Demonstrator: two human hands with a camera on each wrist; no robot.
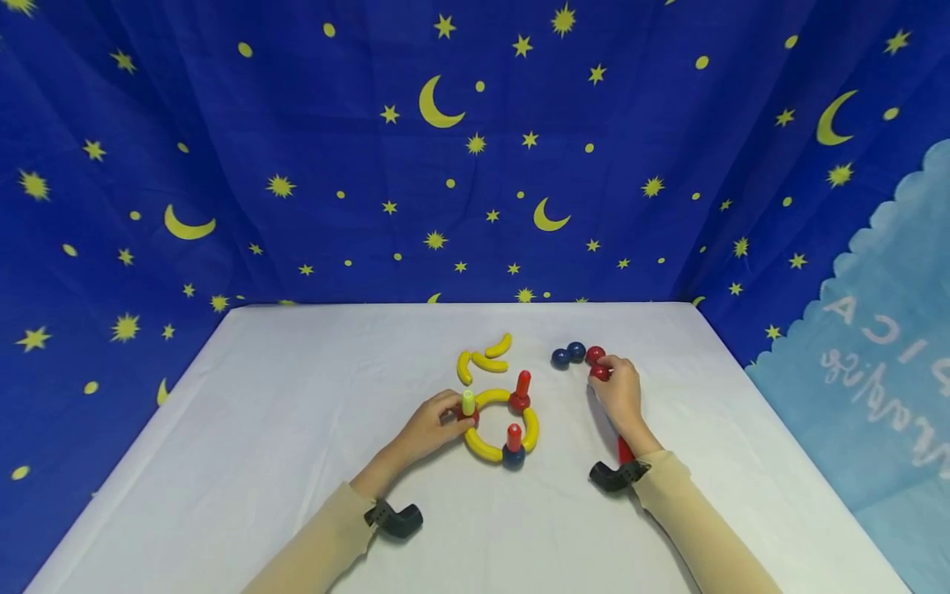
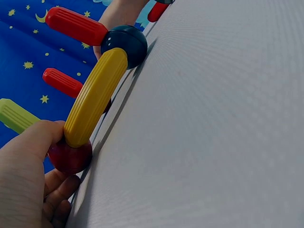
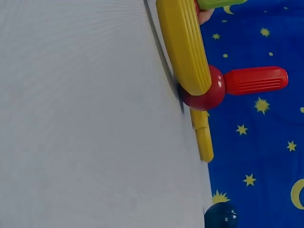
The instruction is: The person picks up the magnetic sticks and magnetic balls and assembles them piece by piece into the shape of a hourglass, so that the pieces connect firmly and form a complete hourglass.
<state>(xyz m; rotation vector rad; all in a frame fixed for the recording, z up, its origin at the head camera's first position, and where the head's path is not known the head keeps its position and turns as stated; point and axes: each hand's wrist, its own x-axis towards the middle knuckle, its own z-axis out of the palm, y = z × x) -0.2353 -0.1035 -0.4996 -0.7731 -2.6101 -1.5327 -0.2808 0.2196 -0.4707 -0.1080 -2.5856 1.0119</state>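
A ring of curved yellow sticks [image 1: 482, 446] and balls lies on the table. Upright sticks rise from its balls: a lime stick [image 2: 16, 115] on the left red ball [image 2: 71, 156], a red stick [image 3: 256, 80] on the back red ball [image 3: 209, 90], and another red stick [image 1: 514, 436] on the dark blue ball [image 2: 128, 45]. My left hand [image 1: 432, 425] grips the left red ball between thumb and fingers. Off to the right, my right hand [image 1: 620, 394] pinches a loose red ball [image 1: 599, 374]; the right wrist view does not show this hand.
Behind the ring lie three loose yellow curved sticks [image 1: 490, 363]. Two dark blue balls [image 1: 568, 355] and another red ball [image 1: 595, 355] sit beside my right hand. A red stick [image 1: 625, 450] shows partly under my right wrist. A starry blue curtain [image 1: 475, 165] hangs behind the white table [image 1: 334, 355].
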